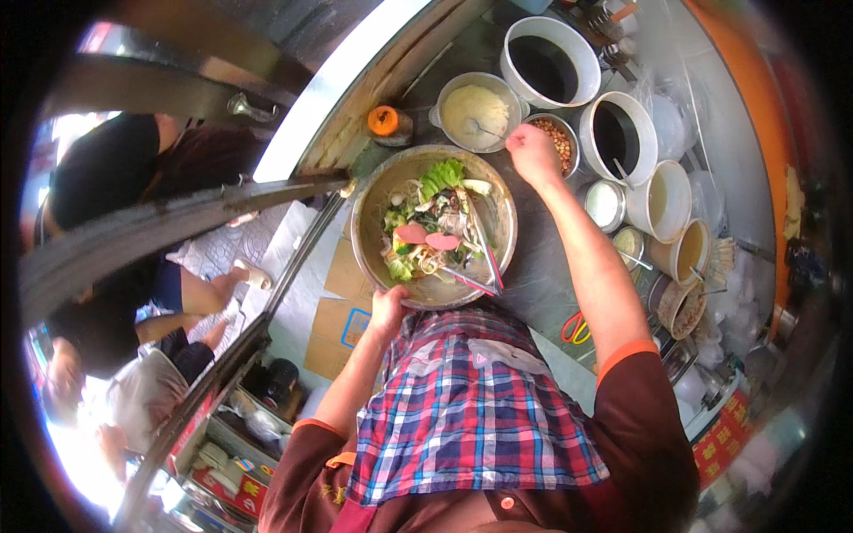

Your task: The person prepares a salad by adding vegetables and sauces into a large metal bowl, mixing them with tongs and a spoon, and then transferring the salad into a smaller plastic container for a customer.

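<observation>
A large metal mixing bowl [358, 220] stands in front of me, holding lettuce [442, 178], pink meat slices [410, 233] and other mixed vegetables. Tongs with red-edged handles [492, 270] lie in it, their joined end over the near right rim. My left hand [389, 308] grips the bowl's near left rim. Beyond the bowl, my right hand [535, 154] pinches the handle of a metal spoon [492, 133]. The spoon's head dips into a pale yellow minced food [470, 110] in a two-handled metal pot [434, 114]. A small bowl of peanuts [557, 138] is partly hidden behind that hand.
Two white tubs of dark liquid [543, 66] [614, 140] stand at the back right. More sauce containers [658, 200] line the right side. An orange-lidded jar [384, 122] sits back left. Scissors [575, 328] lie at right. A metal rail [300, 256] and people are at left.
</observation>
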`<action>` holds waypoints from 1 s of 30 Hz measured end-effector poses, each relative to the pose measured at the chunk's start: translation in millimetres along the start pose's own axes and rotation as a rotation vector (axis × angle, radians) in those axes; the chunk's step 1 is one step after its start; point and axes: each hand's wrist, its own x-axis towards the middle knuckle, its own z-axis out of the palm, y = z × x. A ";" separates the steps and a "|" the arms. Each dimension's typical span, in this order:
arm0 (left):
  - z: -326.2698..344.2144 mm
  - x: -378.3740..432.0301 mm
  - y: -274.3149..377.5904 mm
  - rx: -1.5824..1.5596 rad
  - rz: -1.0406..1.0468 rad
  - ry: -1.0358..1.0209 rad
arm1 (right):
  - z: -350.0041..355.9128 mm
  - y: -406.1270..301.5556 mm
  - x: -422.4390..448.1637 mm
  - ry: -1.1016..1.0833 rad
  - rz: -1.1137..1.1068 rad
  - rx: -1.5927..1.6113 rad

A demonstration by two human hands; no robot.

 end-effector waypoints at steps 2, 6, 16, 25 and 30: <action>7.5 -3.6 5.2 0.063 -0.025 0.005 | -4.9 18.1 -0.5 -0.069 0.215 0.355; 23.6 -11.6 -4.6 -0.030 0.019 0.049 | -40.7 6.6 -23.5 -0.201 0.278 0.608; 39.1 -33.7 -7.8 -0.072 0.071 0.017 | -44.9 -36.8 -67.9 0.144 -0.235 -0.223; 66.2 -106.5 6.3 -0.207 0.120 0.044 | -157.3 25.5 -29.7 0.345 0.040 -0.515; 118.5 -101.9 48.6 -0.099 0.115 -0.092 | -197.2 62.5 -39.4 0.018 0.328 -0.655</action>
